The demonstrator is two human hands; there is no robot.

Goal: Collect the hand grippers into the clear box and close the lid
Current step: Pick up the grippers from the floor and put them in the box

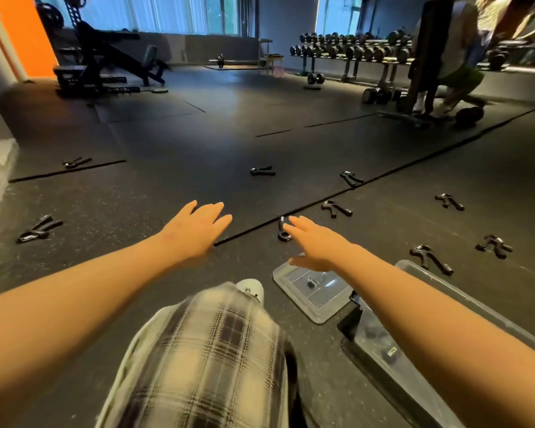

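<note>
My plaid knee (210, 350), clear box (414, 267) to its right. Collecting: right grip (318, 245), wide and empty, reaches at the nearest gripper (283, 230); left grip (195, 233) wide, idle. Next I should pinch it.

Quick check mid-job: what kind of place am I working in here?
Almost certainly a gym's free-weights area: a long dumbbell rack stands at the far right, a barbell lies by the far wall, and black rubber floor matting covers the ground.
</note>
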